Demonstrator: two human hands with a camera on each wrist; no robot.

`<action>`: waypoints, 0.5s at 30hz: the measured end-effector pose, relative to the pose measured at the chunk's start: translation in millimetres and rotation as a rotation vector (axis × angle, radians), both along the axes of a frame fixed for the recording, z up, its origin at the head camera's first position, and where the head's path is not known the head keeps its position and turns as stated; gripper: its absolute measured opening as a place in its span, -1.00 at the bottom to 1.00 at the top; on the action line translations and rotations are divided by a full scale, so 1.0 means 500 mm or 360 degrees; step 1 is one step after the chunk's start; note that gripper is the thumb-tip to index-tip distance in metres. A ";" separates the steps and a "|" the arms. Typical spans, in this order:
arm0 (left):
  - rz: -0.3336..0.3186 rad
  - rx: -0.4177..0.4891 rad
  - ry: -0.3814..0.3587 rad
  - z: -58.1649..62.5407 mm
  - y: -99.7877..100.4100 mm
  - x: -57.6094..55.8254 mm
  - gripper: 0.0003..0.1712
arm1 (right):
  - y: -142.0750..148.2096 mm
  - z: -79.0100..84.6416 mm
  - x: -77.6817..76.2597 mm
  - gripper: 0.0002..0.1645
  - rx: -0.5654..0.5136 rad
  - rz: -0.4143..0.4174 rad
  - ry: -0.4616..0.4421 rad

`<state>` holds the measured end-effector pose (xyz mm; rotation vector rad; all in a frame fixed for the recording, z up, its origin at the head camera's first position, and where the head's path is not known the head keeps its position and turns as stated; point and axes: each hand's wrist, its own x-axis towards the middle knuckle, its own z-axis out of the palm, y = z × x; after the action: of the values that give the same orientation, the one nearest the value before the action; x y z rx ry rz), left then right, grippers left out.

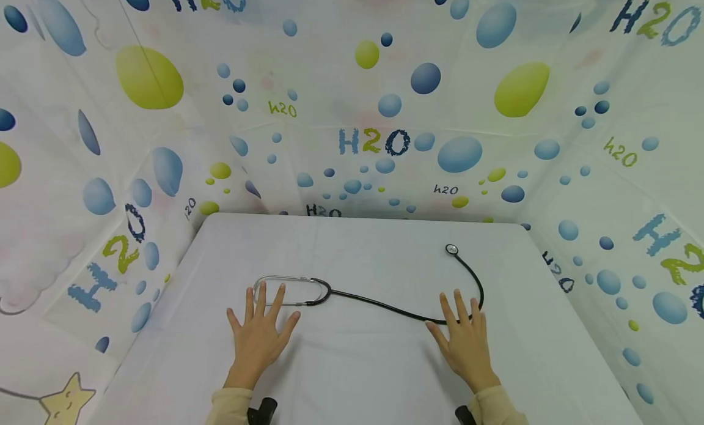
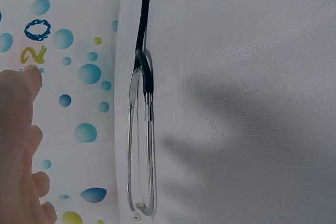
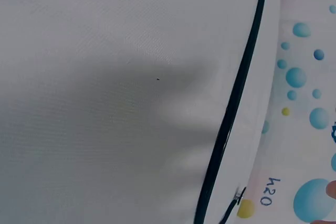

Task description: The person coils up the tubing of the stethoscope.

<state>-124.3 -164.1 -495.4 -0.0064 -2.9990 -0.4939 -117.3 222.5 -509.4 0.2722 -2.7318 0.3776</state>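
A stethoscope (image 1: 379,303) with black tubing lies stretched across the white table. Its silver ear tubes (image 2: 149,156) are on the left and its round chest piece (image 1: 451,249) is at the back right, where the tube curves round. My left hand (image 1: 257,338) hovers with fingers spread; in the head view its fingertips overlap the ear tubes. My right hand (image 1: 464,345) is likewise spread, in front of the curved tubing, hiding a short stretch of it. Both hands cast shadows on the table and hold nothing. Only fingertips of the right hand show in the right wrist view.
The white-covered table (image 1: 352,364) runs back to a hanging curtain (image 1: 324,76) printed with blue and green bubbles and H2O lettering. The curtain also encloses the left and right sides. A printed yellow star (image 1: 68,402) shows at the lower left. Dark straps sit at both wrists.
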 end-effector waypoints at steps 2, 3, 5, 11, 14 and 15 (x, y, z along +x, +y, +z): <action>0.0000 0.0001 -0.0002 -0.001 0.001 -0.002 -0.18 | -0.005 0.000 -0.004 -0.22 -0.0010 0.0024 0.0019; 0.0000 -0.0009 -0.0003 -0.003 0.001 -0.003 -0.18 | -0.007 0.000 -0.007 -0.23 -0.0013 0.0038 0.0030; -0.0005 -0.0021 0.0008 -0.005 0.003 -0.007 -0.19 | -0.014 -0.001 -0.013 -0.25 -0.0016 0.0067 0.0039; -0.0024 -0.0049 0.0207 -0.012 0.012 -0.023 -0.25 | -0.043 -0.006 -0.036 -0.29 -0.0021 0.0148 0.0053; -0.0035 -0.0044 0.0298 -0.015 0.017 -0.033 -0.30 | -0.062 -0.009 -0.047 -0.30 -0.0024 0.0174 0.0057; -0.0042 -0.0042 0.0316 -0.016 0.019 -0.036 -0.31 | -0.068 -0.010 -0.051 -0.31 -0.0024 0.0185 0.0055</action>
<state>-142.2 -154.7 -503.3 -0.0914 -2.8139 -0.4291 -143.0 188.4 -514.3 0.4307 -2.6856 0.4206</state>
